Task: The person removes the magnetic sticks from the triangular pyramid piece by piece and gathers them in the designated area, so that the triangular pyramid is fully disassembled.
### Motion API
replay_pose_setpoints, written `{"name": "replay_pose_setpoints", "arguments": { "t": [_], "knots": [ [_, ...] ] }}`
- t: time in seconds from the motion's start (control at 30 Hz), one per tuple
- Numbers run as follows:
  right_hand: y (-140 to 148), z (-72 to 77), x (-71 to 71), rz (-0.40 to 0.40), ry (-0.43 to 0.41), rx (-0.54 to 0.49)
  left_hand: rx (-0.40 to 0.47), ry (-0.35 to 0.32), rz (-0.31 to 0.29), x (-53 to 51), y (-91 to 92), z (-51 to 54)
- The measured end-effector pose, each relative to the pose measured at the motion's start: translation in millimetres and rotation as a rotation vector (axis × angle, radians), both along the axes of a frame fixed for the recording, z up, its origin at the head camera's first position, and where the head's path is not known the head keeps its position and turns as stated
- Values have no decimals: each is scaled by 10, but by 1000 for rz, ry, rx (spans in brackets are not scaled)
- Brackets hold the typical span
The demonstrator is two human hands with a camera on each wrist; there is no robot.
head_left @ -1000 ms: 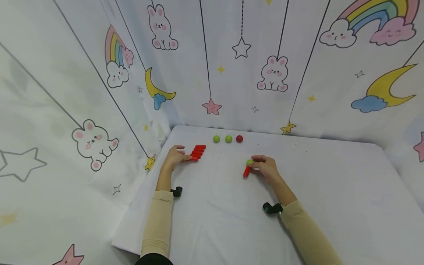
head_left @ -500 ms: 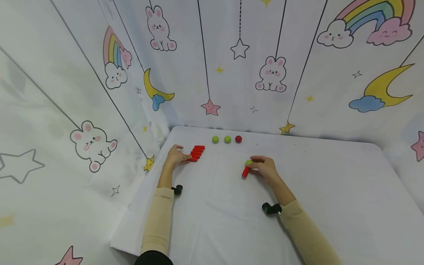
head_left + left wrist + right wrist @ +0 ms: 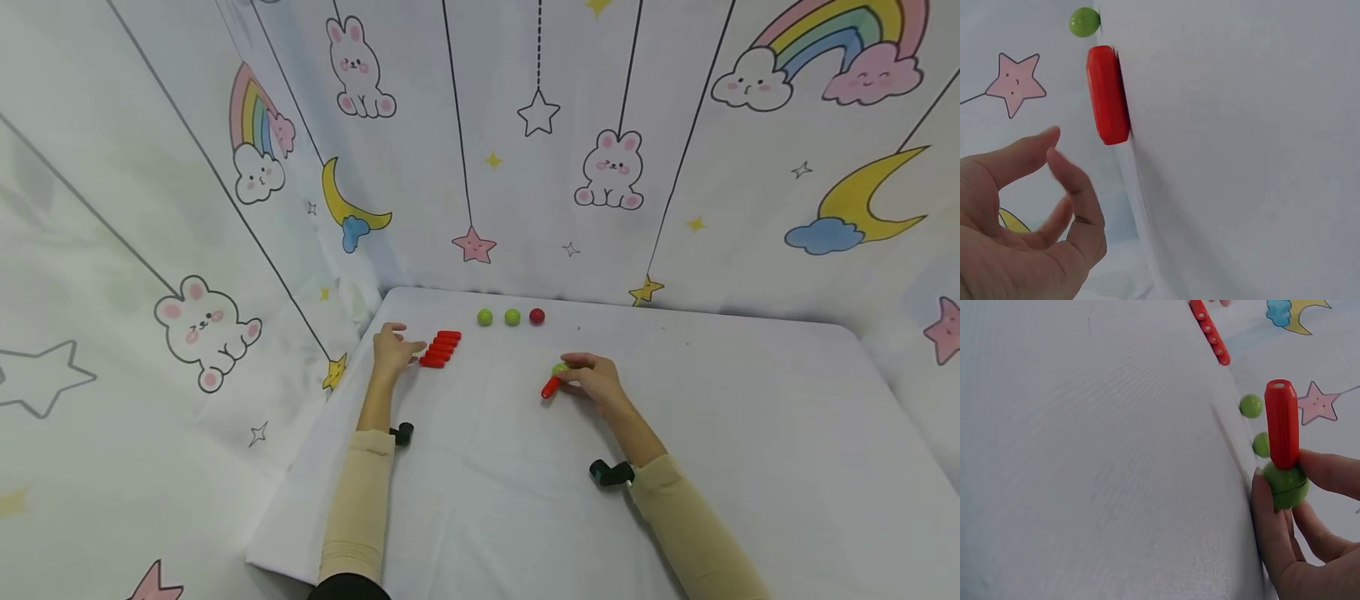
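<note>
Thumb and fingers of my right hand [image 3: 596,382] pinch a green ball [image 3: 1286,486]. A red faceted rod [image 3: 1282,425] with a hole in its end is joined to that ball; in the head view it points toward the lower left. My left hand [image 3: 392,352] holds nothing, its thumb and index tips close together but apart in the left wrist view. Just right of it lies a row of several red rods [image 3: 442,345], side by side; only the nearest red rod [image 3: 1108,95] shows fully in the left wrist view.
Along the back of the white table [image 3: 480,483] sit a left green ball [image 3: 485,317], a second green ball [image 3: 512,317] and a red ball [image 3: 537,317]. A white curtain [image 3: 420,167] with cartoon prints hangs behind and to the left.
My left hand has come away from the nearest red rod and drawn slightly left. The rod in my right hand leans more to the left, while that hand stays in about the same place.
</note>
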State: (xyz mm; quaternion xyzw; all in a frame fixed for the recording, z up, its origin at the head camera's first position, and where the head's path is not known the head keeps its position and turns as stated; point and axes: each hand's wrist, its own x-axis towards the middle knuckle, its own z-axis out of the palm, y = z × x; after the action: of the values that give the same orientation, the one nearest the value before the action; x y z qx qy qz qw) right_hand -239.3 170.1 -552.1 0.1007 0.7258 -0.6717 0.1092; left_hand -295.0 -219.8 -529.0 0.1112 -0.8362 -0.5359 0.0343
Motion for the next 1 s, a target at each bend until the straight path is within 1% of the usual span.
{"name": "replay_pose_setpoints", "arguments": {
  "t": [0.07,0.13,0.2,0.27,0.4,0.53,0.63,0.77,0.87,1.0],
  "knots": [
    [-10,13,1,-4,-3,4,24,62,38,14,42,41],
    [-15,26,0,-11,-7,1,29,93,38,38,101,108],
    [-18,37,-5,-22,-14,-11,46,110,10,68,174,177],
    [-14,37,-11,-28,-20,-19,62,112,-29,106,261,237],
    [-2,33,-24,-36,-29,-29,94,107,-102,186,459,315],
    [2,48,-26,-47,-31,-45,117,104,-151,254,654,344],
    [0,63,-20,-47,-32,-56,118,98,-188,294,788,348],
    [-1,72,-15,-56,-24,-44,117,82,-266,357,952,349],
    [7,74,-17,-71,-14,-45,111,65,-316,403,1075,344],
    [17,82,-19,-74,-5,-77,106,24,-357,450,1234,334]
  ]
}}
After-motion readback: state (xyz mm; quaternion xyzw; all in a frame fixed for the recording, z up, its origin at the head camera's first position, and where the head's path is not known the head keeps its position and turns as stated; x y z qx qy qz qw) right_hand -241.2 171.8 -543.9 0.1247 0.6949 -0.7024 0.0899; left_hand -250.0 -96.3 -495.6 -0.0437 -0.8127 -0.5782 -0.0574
